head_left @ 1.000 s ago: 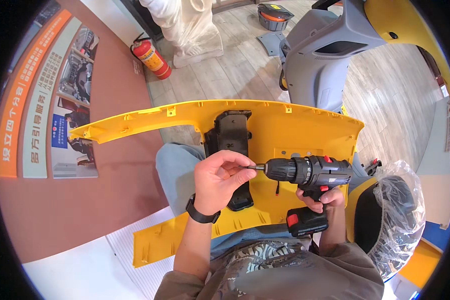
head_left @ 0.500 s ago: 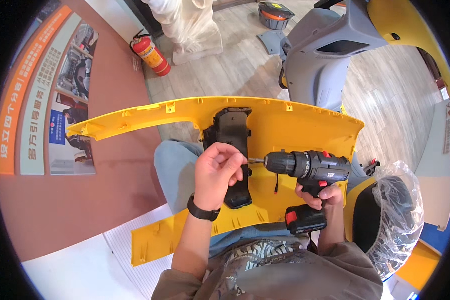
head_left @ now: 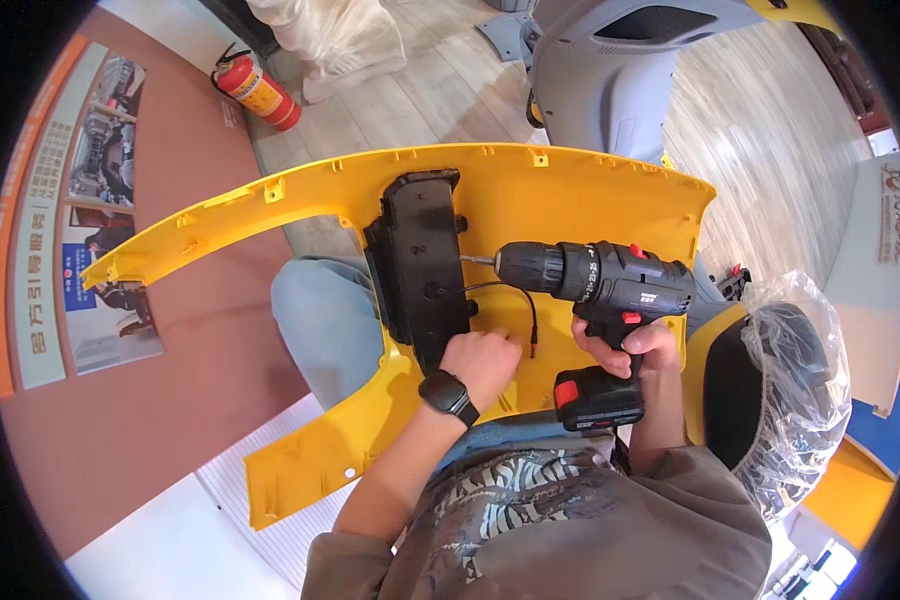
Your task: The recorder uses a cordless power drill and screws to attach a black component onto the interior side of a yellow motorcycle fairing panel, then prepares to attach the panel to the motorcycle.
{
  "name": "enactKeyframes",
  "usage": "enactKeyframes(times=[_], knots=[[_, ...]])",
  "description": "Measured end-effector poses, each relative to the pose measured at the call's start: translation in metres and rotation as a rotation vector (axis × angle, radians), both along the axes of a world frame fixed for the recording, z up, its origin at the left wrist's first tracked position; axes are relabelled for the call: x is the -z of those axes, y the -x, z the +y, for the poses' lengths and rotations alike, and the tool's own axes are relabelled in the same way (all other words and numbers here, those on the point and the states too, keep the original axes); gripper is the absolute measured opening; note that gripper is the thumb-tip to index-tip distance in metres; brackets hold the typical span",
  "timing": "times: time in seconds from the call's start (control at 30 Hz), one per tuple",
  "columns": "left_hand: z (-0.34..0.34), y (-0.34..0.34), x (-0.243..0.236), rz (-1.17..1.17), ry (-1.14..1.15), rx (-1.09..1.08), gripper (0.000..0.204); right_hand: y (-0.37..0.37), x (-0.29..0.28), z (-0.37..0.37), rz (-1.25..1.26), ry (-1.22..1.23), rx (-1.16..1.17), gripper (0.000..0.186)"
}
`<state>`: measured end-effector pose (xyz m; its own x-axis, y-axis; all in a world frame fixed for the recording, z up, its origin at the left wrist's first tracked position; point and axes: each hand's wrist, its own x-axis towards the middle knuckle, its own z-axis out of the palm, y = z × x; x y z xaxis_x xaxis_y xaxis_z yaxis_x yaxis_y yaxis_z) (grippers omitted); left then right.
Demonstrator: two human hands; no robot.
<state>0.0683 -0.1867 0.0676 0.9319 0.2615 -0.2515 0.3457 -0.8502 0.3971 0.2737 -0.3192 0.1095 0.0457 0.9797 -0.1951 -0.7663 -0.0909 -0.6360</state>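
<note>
A black cordless drill [head_left: 595, 275] is gripped by its handle in my right hand [head_left: 630, 345], its chuck facing left. Its thin bit [head_left: 478, 260] reaches close to the right edge of a long black plastic part [head_left: 417, 240]. That part lies against the inner side of a large curved yellow panel [head_left: 570, 200] across my lap. My left hand [head_left: 483, 365], with a dark watch on the wrist, is low beside the black part's near end. Its fingers are curled and partly hidden; I cannot see what they hold. A thin black cable [head_left: 530, 310] hangs from the black part.
A red fire extinguisher [head_left: 258, 90] and a plastic-wrapped item [head_left: 335, 40] stand on the floor beyond. A grey vehicle body [head_left: 600, 90] is ahead. At right sits a black seat-like piece [head_left: 740, 410] under clear plastic. A printed board [head_left: 90, 230] is at left.
My left hand has left the drill bit and dropped to the panel near the black part. The drill has shifted slightly left and up in view. The cable shows more fully.
</note>
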Motion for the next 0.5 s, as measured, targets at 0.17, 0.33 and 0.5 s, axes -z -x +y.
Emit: enactKeyframes(times=[0.17, 0.33, 0.5], knots=[[-0.026, -0.009, 0.021, -0.072, 0.173, -0.180, 0.018, -0.002, 0.002, -0.003, -0.015, 0.010, -0.021, 0.066], [-0.022, -0.019, 0.007, 0.007, 0.217, -0.241, 0.013, 0.002, 0.001, -0.003, -0.002, 0.006, 0.028, 0.063], [0.024, 0.014, -0.055, -0.250, 0.432, -0.580, 0.013, 0.002, 0.001, -0.006, -0.006, 0.009, 0.032, 0.063]])
